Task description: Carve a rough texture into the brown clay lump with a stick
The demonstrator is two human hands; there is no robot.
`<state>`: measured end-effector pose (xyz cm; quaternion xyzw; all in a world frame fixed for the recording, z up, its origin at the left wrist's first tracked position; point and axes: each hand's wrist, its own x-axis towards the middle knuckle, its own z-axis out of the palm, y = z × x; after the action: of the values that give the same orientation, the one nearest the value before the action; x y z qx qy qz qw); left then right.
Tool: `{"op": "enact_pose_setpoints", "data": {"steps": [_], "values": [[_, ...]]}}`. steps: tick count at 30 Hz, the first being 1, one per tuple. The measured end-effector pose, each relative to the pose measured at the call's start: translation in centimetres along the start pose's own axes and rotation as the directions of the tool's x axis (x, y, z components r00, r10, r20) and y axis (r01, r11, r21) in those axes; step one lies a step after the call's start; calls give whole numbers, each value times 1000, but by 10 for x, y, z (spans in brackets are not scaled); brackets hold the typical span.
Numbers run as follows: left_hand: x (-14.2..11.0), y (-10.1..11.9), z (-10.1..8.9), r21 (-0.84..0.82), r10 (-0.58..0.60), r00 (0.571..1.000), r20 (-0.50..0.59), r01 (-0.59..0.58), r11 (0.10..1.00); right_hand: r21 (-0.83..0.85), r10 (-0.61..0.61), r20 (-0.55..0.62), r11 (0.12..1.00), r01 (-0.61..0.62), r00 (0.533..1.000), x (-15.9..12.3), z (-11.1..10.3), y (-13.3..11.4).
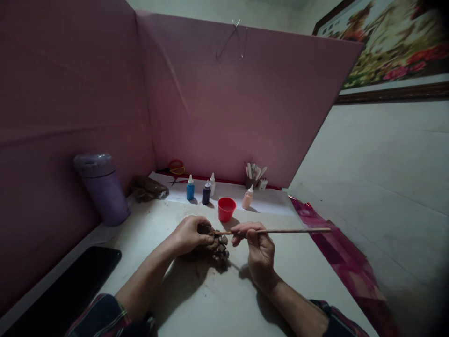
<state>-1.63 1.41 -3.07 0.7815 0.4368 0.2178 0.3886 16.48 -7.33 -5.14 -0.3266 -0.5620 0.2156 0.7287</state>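
In the middle of the table, my left hand (pixel 191 235) is closed round the upper left side of a rough brown clay lump (pixel 219 251) with a knobbly surface. My right hand (pixel 258 248) pinches a long thin wooden stick (pixel 294 230), held nearly level. Its left tip touches or lies just in front of the top of the lump; which of these, I cannot tell. The other end points out to the right. A red cup (pixel 227 209) stands just behind the lump. Part of the lump is hidden by my left fingers.
Behind stand a blue bottle (pixel 190 188), a dark bottle (pixel 206 194), a white bottle (pixel 212 184) and a peach bottle (pixel 247 198). A holder of tools (pixel 253 178), scissors (pixel 176 167), a wrapped brown block (pixel 149 188), a purple tumbler (pixel 105 192) and a black tablet-like slab (pixel 66 290) lie around.
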Motion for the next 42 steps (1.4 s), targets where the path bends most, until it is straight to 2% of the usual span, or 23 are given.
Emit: {"op": "enact_pose_setpoints", "data": {"steps": [4,9,12,23,28,31,33,35,38,42], "values": [[2,3,1,32,-19,1000,13,19,999,-18,12,-6,1000,-12,1000,0,1,-1],[-1,17,4,266,-23,996,-88,46,963,-29,17,-8,999,-18,1000,0,2,-1],[-6,28,6,360,-14,993,-114,54,931,-19,15,-3,1000,-15,1000,0,2,0],[-10,37,16,509,-36,990,-136,101,855,-24,33,62,999,-32,998,-3,4,-5],[-10,27,15,415,-11,984,-177,85,906,-32,27,69,999,-25,997,-2,4,-5],[-6,14,10,200,31,996,-86,-14,980,-40,25,61,999,-22,998,-2,4,-5],[-3,6,5,32,47,999,-9,-47,998,-35,17,51,999,-15,999,-3,4,-4],[0,-1,0,-46,48,999,-17,-49,998,-26,6,42,1000,-5,999,-3,3,-4],[1,-6,-6,-20,34,997,-68,-36,999,-13,-7,35,1000,8,999,-4,3,-4],[0,-5,-8,69,-16,1000,-1,16,997,3,-5,48,1000,5,999,-4,4,-5]]}}
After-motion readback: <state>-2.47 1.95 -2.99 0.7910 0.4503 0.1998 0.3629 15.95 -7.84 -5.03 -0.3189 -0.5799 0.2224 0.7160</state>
